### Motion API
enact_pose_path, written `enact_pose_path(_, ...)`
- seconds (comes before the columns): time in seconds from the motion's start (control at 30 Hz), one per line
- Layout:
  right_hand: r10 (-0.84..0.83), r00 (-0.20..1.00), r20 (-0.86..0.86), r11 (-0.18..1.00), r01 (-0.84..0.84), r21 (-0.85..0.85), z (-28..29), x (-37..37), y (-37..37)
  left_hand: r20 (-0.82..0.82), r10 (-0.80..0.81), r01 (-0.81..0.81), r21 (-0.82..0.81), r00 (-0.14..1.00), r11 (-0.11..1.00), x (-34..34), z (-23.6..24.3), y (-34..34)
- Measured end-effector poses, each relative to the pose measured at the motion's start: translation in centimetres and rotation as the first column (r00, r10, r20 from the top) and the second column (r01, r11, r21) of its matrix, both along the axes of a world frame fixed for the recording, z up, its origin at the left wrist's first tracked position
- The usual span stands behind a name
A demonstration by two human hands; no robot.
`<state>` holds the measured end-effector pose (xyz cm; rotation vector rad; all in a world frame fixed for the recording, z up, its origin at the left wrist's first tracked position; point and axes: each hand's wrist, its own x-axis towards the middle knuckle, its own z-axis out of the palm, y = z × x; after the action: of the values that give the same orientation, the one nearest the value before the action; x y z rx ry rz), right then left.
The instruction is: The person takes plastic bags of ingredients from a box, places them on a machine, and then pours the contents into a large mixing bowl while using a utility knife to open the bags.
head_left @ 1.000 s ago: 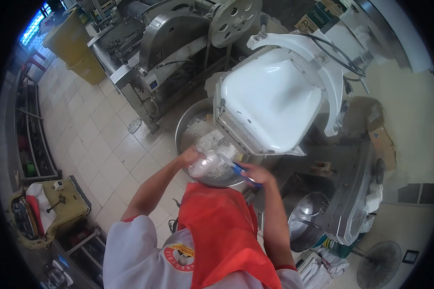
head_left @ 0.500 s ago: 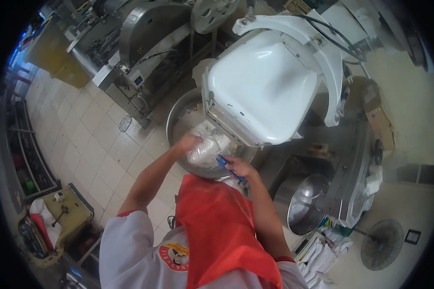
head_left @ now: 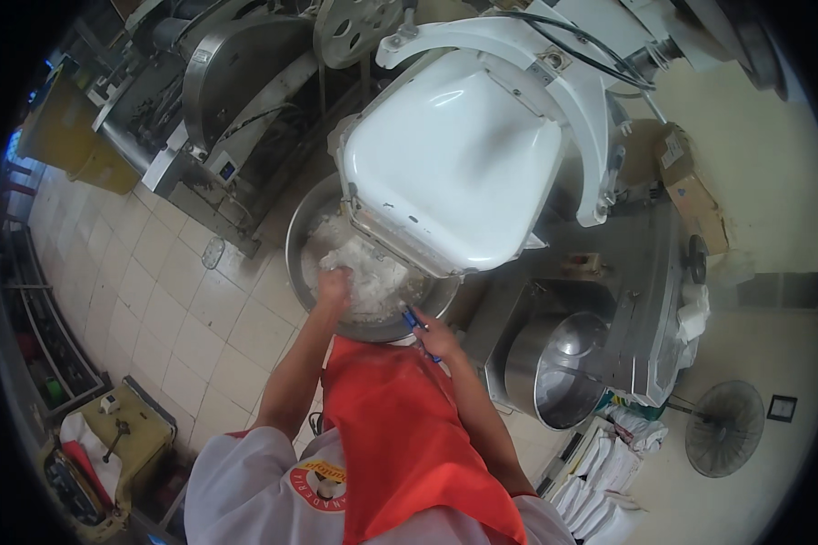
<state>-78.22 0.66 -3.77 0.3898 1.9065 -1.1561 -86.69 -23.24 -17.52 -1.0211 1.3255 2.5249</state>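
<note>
White dough (head_left: 364, 272) in steel bowl (head_left: 302, 238), left hand (head_left: 334, 289) touching, right hand (head_left: 434, 334) near

We see a brown cardboard box (head_left: 691, 186) on top of the grey machine at the right, just beside the white tilted hood, with a pale label (head_left: 671, 153) on its upper end. On the person's white shirt, low in the picture, sits a round badge (head_left: 318, 480) in red and yellow. A small dark square plate (head_left: 781, 408) is on the pale wall at far right, near the fan.
</note>
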Motion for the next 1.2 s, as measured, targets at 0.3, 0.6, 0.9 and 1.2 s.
enact_pose_path(0.3, -0.311, 0.944, -0.107, 0.950, 0.304, -0.079, -0.1, 1.2, 4.3, 0.069, -0.078, 0.103, -0.764, 0.995, 0.637, -3.4, 2.1, -0.4)
enact_pose_path(0.6, 0.091, 0.879, -0.467, 0.950, 0.064, 0.306, -2.5, 0.3, 3.9, 0.040, -0.178, 0.073, -0.980, 0.983, 0.185, -4.4, 6.0, -0.1)
enact_pose_path(0.9, 0.110, 0.906, -0.408, 0.950, 0.025, 0.311, -2.2, -0.1, 3.2, 0.110, -0.366, 0.129, -0.991, 0.924, 0.029, -0.7, 5.8, 1.0)
enact_pose_path(1.2, 0.491, 0.793, -0.361, 0.793, -0.235, 0.562, 0.2, -4.8, -2.7, 0.195, -0.467, 0.229, -0.973, 0.863, 0.017, 0.6, 5.4, -0.5)
